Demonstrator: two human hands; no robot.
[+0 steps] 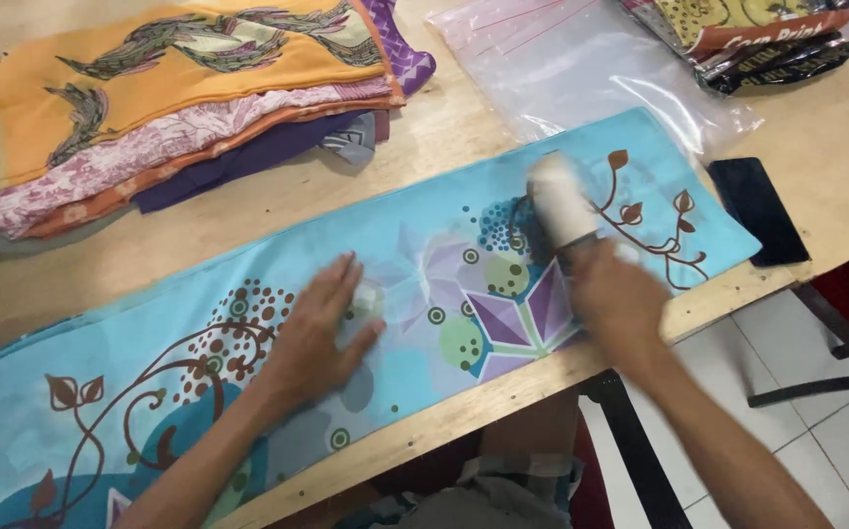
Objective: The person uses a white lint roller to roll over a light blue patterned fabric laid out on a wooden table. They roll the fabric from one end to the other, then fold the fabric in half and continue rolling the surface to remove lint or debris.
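A pale wooden bench (444, 127) stands over white floor tiles (816, 431). A long blue patterned cloth (415, 284) lies flat along it. The left hand (322, 333) presses it, grip open; the right hand (615, 294) grips a white roller (562, 201). Clear plastic bags (591, 69) lie beside stacked fabrics (180, 98).

Blue patterned cloth (415, 284) – flat (lengthwise) on table

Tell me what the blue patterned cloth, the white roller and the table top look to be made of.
The blue cloth looks like thin woven fabric, matte, lying flat under the left hand. The white roller, held by the right hand, seems to be a paper or adhesive-sheet cylinder, though blur leaves that open. The table top appears to be pale unfinished wood with visible grain.
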